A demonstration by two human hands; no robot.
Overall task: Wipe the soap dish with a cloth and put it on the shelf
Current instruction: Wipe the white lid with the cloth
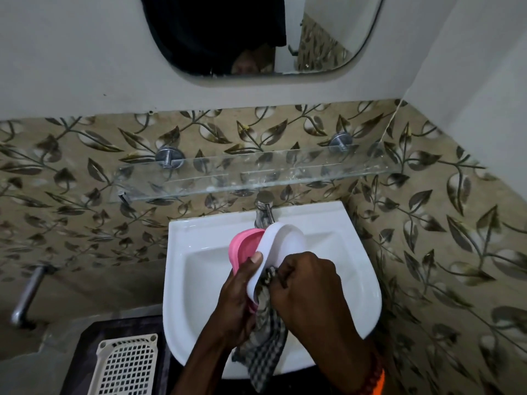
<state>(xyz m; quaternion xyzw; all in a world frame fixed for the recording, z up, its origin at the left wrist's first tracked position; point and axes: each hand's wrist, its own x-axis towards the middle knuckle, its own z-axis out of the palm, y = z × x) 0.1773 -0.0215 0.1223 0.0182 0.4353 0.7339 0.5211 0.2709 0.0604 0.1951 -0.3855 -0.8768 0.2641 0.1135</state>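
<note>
I hold a soap dish (281, 240) tilted over the white sink (199, 246); it has a white tray part and a pink part (242, 243) behind it. My left hand (238, 297) grips its lower edge, thumb on the white rim. My right hand (310, 289) presses a grey checked cloth (263, 346) against the inside of the white part; the cloth's tail hangs down between my wrists. The glass shelf (256, 172) is mounted on the tiled wall above the sink.
A metal tap (263, 209) stands at the sink's back, just behind the dish. A mirror (256, 32) hangs above the shelf. A cream plastic basket (125, 366) sits low left, and a metal pipe (27, 295) juts from the left wall.
</note>
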